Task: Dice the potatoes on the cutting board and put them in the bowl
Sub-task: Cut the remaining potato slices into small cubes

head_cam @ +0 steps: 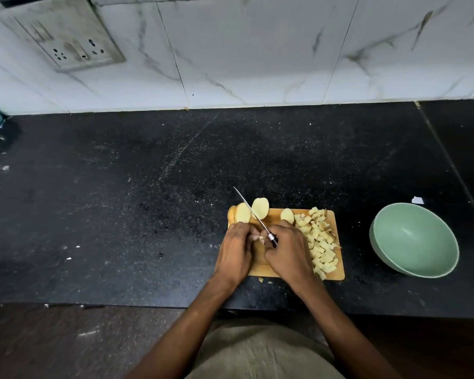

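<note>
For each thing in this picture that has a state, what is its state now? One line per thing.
Bowl: upright, empty, right of the board.
Cutting board: flat on the counter.
Diced potato: piled on the board's right side.
Potato slices: uncut, at the board's far edge.
Knife: gripped, tip pointing away.
Right hand: grips the knife handle.
Left hand: curled on a potato piece.

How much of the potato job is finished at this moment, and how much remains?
Done: a pile of diced potato lies on the right side of the cutting board. In hand: the right hand holds the knife, and the left hand holds a small piece beside it. Left: several potato slices at the far edge are uncut, and the green bowl is empty.
</note>
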